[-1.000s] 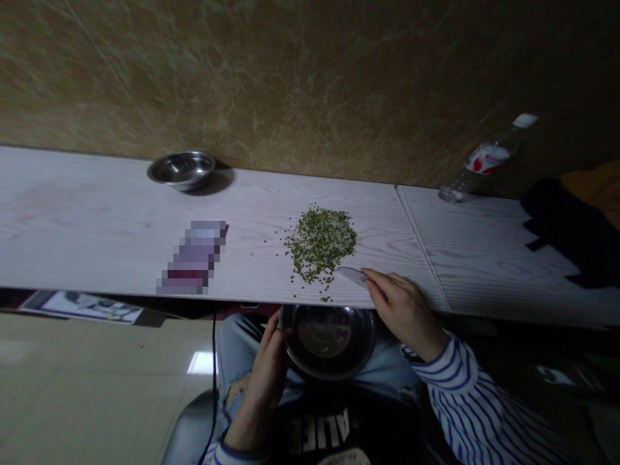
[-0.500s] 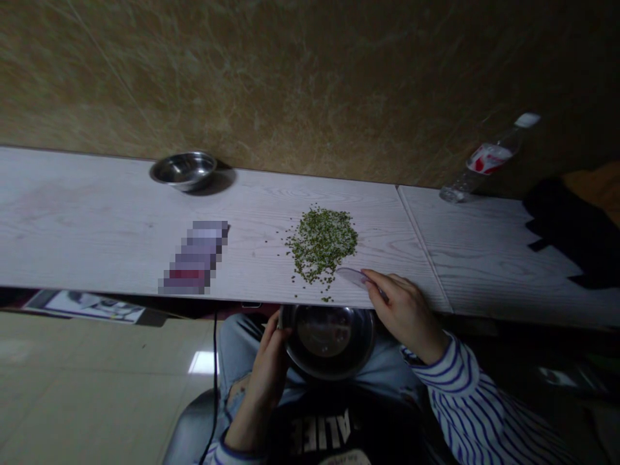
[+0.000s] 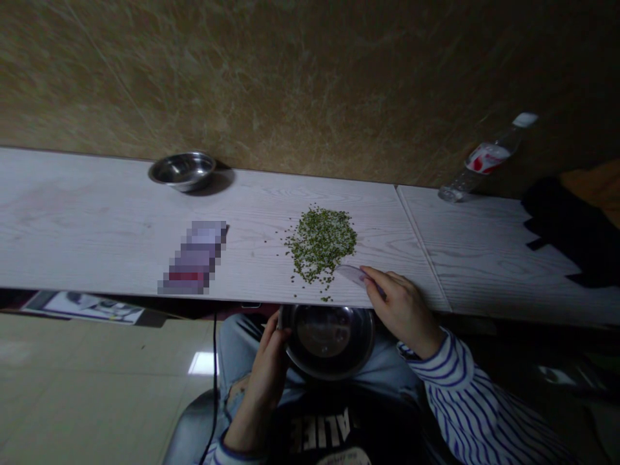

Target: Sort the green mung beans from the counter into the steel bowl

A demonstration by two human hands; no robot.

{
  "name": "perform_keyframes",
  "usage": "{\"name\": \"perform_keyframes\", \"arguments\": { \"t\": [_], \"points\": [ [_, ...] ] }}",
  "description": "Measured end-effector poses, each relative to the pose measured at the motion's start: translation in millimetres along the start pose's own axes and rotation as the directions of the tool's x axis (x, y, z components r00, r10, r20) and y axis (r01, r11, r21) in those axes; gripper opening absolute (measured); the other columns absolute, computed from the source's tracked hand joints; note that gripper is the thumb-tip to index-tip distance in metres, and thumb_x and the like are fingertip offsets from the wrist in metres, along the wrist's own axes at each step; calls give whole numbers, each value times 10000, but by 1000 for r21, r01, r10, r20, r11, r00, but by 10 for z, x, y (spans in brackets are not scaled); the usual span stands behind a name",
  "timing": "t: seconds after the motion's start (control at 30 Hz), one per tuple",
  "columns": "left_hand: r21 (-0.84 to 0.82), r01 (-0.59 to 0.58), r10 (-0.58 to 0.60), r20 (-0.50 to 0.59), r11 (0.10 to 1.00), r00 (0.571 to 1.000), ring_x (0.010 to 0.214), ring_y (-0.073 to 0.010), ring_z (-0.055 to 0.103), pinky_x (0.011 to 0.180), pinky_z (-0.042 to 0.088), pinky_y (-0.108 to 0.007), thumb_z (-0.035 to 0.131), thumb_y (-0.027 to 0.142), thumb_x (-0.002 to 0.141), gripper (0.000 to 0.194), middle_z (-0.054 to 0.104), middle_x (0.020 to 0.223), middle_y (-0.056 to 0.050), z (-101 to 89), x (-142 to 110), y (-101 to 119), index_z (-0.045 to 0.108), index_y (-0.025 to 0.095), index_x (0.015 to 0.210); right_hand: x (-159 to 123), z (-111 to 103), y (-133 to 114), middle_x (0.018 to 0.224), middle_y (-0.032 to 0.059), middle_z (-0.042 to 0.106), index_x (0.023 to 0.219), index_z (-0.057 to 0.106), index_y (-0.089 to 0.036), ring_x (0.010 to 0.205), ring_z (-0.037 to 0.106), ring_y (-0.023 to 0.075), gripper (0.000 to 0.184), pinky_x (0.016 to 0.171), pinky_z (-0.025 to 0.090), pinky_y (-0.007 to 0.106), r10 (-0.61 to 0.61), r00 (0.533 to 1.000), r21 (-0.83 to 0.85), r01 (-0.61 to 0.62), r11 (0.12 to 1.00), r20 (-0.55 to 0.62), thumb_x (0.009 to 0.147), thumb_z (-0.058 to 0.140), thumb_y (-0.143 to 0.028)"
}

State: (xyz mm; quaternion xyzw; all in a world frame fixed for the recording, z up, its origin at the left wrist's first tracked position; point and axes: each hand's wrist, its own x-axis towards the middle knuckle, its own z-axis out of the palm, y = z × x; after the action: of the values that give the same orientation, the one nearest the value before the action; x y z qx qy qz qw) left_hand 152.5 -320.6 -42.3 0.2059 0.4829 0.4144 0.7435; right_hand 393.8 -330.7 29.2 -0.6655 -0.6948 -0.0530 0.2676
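Small green beans (image 3: 322, 242), which look like mung beans, lie spread in a loose patch on the white wood-grain table (image 3: 121, 252). My right hand (image 3: 397, 300) is closed around one end of a flat, translucent, pale purple scraper (image 3: 352, 274). The scraper's rounded tip meets the near right edge of the patch. Below the table's front edge, a steel bowl (image 3: 327, 371) rests over my lap. My left hand (image 3: 271, 361) grips its left rim, thumb at the inner side. Part of the bowl's far rim is hidden under the table edge.
A small steel bowl (image 3: 183, 173) stands at the back left, against the wall. A blurred-out flat object (image 3: 194, 258) lies left of the beans. Farther right are a clear plastic bottle (image 3: 479, 161) with a white cap and some dark cloth (image 3: 576, 226).
My right hand and the scraper have shifted very slightly away from me, toward the beans. My left hand and the bowl under it look the same.
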Motion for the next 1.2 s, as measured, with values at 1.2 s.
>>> {"name": "perform_keyframes", "arguments": {
  "t": [1.2],
  "points": [
    [-14,-7,7,-5,1000,1000,1070,-293,680,871,508,-365,697,264,705,528,762,1092,-78,-25,8,16,651,216,1229,87,76,-16,938,105,801,1162,723,-168,828,746,235,310,773,610,363,6,1000,12,-6,1000,-14,976,475,-171]
  ]
}}
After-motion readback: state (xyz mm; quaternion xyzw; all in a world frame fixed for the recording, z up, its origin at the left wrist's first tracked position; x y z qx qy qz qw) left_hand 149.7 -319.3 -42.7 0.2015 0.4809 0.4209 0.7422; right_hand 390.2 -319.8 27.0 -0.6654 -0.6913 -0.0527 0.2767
